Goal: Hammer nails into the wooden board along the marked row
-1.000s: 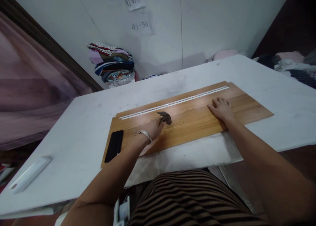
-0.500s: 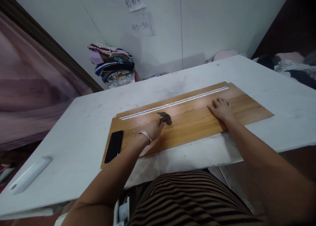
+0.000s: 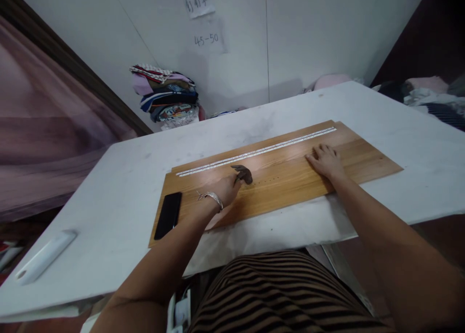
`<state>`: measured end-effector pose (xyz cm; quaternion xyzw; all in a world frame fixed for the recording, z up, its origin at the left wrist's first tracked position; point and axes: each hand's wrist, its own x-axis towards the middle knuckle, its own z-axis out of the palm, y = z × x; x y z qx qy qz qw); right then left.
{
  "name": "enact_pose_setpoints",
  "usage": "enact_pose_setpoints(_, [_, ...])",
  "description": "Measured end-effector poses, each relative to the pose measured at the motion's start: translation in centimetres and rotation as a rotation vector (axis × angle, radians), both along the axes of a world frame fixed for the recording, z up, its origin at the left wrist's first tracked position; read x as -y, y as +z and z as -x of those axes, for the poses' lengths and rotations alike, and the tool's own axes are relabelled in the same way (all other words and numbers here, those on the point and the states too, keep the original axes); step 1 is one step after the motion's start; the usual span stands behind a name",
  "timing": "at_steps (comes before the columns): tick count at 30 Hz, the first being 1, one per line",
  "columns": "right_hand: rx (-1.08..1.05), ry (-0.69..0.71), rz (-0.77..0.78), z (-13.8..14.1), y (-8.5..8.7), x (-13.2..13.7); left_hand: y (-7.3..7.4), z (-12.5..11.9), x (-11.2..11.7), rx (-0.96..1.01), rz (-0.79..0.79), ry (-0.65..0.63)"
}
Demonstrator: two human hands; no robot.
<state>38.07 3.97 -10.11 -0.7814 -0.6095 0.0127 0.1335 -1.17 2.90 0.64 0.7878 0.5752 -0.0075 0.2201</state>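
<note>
My left hand [image 3: 227, 189], with a silver bracelet at its wrist, is closed round a claw hammer [image 3: 245, 175]. The hammer's dark head is low over a wooden board [image 3: 290, 190], and most of its handle is hidden in my grip. Just right of the head, several small dark dots [image 3: 265, 182], nails or holes, run in a row along the wood; I cannot tell which. My right hand [image 3: 327, 161] lies open on the board's right part, fingers spread and holding nothing. Two thin white marked strips [image 3: 254, 153] run along the far side of the board.
A black phone [image 3: 168, 215] lies on the board's left end. The white table [image 3: 119, 197] carries a long white object [image 3: 46, 258] at the left. Folded clothes [image 3: 167, 95] are stacked beyond the far edge, before a wall [image 3: 240, 42] with handwritten papers. A pink curtain [image 3: 43, 124] hangs at left.
</note>
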Motion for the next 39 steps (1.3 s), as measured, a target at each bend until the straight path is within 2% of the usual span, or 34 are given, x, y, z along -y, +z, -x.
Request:
enact_pose_setpoints(10, [0.004, 0.015, 0.003, -0.21, -0.13, 0.02, -0.40, -0.25, 0.10, -0.016, -0.011, -0.012])
enact_pose_setpoints(17, [-0.011, 0.006, 0.015, -0.03, 0.19, 0.11, 0.05, -0.02, -0.11, -0.006, -0.002, 0.001])
enact_pose_setpoints(24, [-0.020, -0.003, 0.006, 0.02, 0.17, 0.11, -0.65, 0.02, -0.05, -0.030, -0.007, -0.016])
enact_pose_setpoints(33, [-0.009, 0.009, 0.024, -0.12, 0.14, 0.05, 0.24, -0.13, -0.07, -0.020, -0.002, 0.000])
enact_pose_setpoints(39, [-0.005, -0.005, 0.030, 0.02, 0.22, 0.10, -0.24, -0.29, 0.05, -0.056, 0.003, -0.011])
